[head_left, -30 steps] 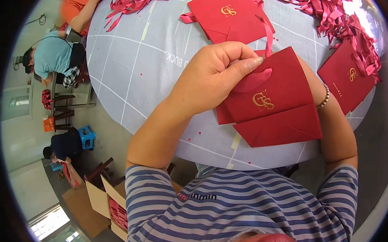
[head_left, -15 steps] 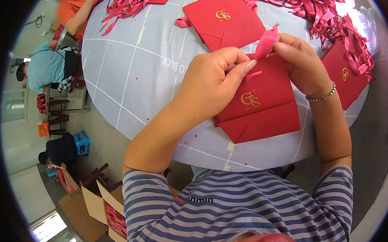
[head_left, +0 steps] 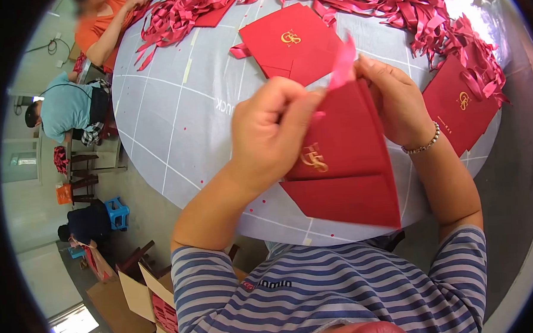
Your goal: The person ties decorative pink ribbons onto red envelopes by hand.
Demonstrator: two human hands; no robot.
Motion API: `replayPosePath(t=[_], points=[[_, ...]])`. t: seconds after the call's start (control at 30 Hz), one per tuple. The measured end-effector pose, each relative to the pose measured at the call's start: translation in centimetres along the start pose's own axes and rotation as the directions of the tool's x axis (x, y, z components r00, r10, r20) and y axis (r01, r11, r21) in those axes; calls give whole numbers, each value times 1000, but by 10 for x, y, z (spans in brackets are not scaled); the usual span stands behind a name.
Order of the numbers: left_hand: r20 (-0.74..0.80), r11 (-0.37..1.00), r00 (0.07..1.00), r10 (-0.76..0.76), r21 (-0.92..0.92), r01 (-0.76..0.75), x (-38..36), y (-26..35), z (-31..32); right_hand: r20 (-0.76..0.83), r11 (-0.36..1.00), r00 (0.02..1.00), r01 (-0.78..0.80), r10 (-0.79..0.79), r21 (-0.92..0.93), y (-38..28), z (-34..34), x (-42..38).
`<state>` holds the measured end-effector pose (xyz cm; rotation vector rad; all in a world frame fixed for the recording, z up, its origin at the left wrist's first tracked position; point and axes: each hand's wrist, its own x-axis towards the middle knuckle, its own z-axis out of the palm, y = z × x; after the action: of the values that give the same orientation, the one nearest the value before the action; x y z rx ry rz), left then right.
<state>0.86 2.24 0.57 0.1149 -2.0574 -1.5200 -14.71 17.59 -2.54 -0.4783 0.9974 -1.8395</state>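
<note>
A red paper gift bag (head_left: 357,141) with a gold monogram is tilted between my hands, its folded base nearest my body. My left hand (head_left: 274,130) pinches the pink ribbon (head_left: 343,65) by the bag's top edge; the loose end stands up beyond the fingertips. At the upper right corner of the bag, my right hand (head_left: 397,101) is closed on its edge, some of its fingers hidden behind the paper. Another red gift bag (head_left: 296,40) lies flat just beyond, with a ribbon loop at its side.
Heaps of pink ribbon (head_left: 384,6) run along the far side of the round table (head_left: 170,129). More red bags (head_left: 454,110) lie at the right. An open carton (head_left: 138,294) stands at lower left. A person in orange (head_left: 97,34) sits across; other people work farther left.
The bag has tipped up and turned, its base swinging toward me. My right hand has moved left and down to its edge. The ribbon end now stands more upright.
</note>
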Motion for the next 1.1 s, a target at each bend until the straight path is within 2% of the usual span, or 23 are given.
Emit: replayPosePath(t=[0.03, 0.07, 0.1, 0.13, 0.2, 0.23, 0.27, 0.33, 0.37, 0.47, 0.6, 0.67, 0.7, 0.73, 0.8, 0.83, 0.87, 0.9, 0.97, 1.0, 1.03, 1.07, 1.1], points=[[-100, 986, 991, -89, -147, 74, -1, 4, -1, -2, 1000, 1000, 3, -3, 0, -4, 5, -3], [-67, 900, 994, -85, -433, 48, -1, -19, -18, 18, 994, 999, -33, 35, -101, -11, 16, -6], [-38, 733, 997, -73, -679, 27, -2, -41, -34, 36, 977, 996, -68, 76, -200, -14, 22, -9], [-38, 734, 996, -77, -678, 31, -2, -42, -35, 125, 916, 989, -19, 76, -400, -13, 14, -10], [-60, 872, 998, -3, -488, -27, -1, -44, -38, 300, 683, 954, 240, -32, -690, -5, 18, -13], [-67, 922, 997, 37, -382, -60, 0, -45, -40, 287, 399, 958, 271, -18, -876, -12, 27, -17], [-69, 958, 995, 77, -270, -92, 1, -45, -42, 290, 399, 957, 272, -16, -876, -7, 27, -18], [-55, 987, 986, 157, -35, -159, 3, -46, -45, 379, -224, 916, 345, -132, -911, 12, 20, -16], [-40, 978, 980, 196, 82, -193, 5, -47, -47, 340, -170, 930, 316, -138, -934, 17, 14, -14], [23, 864, 952, 304, 416, -285, 10, -47, -50, 278, -149, 940, 252, -200, -956, 14, 14, -12], [143, 526, 906, 399, 773, -354, 17, -45, -56, 200, -205, 946, 149, -256, -967, 10, 14, -11], [214, 303, 883, 419, 884, -357, 21, -43, -58, -69, 119, 996, -63, -48, -991, -2, 16, -9], [250, 183, 872, 420, 918, -351, 22, -42, -59, 9, 13, 998, 10, -59, -1000, -2, 13, -8], [285, 61, 863, 417, 939, -339, 23, -40, -60, 14, 8, 998, 15, -61, -1000, -6, 11, -6], [351, -183, 849, 395, 936, -302, 26, -37, -62, -84, 356, 936, -212, 340, -910, -17, 12, -2], [379, -301, 845, 378, 913, -275, 27, -36, -63, 31, 477, 966, -98, 256, -873, -17, 7, -4], [403, -415, 843, 356, 877, -244, 28, -35, -64, 39, 585, 985, -69, 170, -808, -16, 2, -4], [397, -417, 845, 359, 878, -235, 25, -41, -61, 38, 683, 996, -28, 82, -730, -15, -1, -4], [120, 187, 903, 413, 959, -213, 22, -51, -56, 14, 669, 1000, -3, 20, -744, -24, 1, -4], [-17, 478, 927, 375, 860, -178, 20, -54, -54, 24, 506, 998, 46, -50, -861, -28, 3, -5], [-134, 724, 945, 298, 676, -132, 19, -56, -52, 48, 319, 992, 83, -117, -944, -30, 4, -5], [-224, 900, 956, 191, 428, -80, 18, -57, -51, 139, 201, 980, 167, -143, -965, -27, 1, -6], [-278, 990, 958, 63, 139, -25, 18, -58, -50, 149, 148, 986, 158, -70, -976, -23, 2, -8]])
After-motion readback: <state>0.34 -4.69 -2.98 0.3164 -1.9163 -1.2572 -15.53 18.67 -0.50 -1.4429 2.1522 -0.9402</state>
